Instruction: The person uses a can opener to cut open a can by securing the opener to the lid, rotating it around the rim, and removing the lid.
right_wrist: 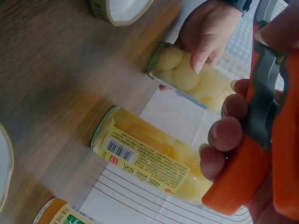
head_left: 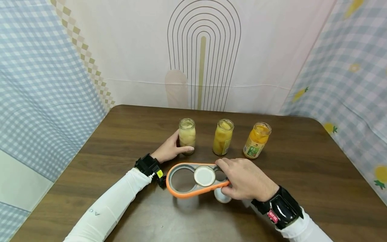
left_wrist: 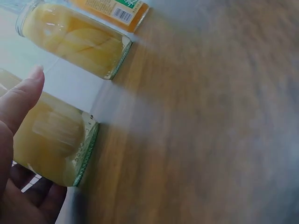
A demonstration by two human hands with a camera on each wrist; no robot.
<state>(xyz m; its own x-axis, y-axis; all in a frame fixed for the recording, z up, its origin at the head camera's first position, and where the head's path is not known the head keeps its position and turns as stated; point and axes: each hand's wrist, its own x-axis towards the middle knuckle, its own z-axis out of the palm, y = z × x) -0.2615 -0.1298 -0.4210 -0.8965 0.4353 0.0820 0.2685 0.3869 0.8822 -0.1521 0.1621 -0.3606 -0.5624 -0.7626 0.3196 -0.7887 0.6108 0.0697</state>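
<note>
My left hand (head_left: 168, 150) holds the leftmost glass jar (head_left: 187, 136), which has pale round fruit in liquid. The thumb lies across its front, with the other fingers partly hidden behind. The jar stands upright without a lid. My right hand (head_left: 246, 178) grips one end of an orange-and-grey jar opener (head_left: 182, 195) held above the table. A round white disc (head_left: 204, 176) shows at the middle of the opener; whether it is fixed there I cannot tell. Under the right hand lies a white lid (head_left: 222, 195), partly covered.
An uncovered jar of yellow fruit (head_left: 223, 138) stands right of the held jar. Farther right is an uncovered jar of orange fruit (head_left: 257, 141). All stand on a dark wooden table (head_left: 302, 161), with a patterned cloth (head_left: 136, 50) hanging behind. Another lid rim (right_wrist: 3, 168) shows in the right wrist view.
</note>
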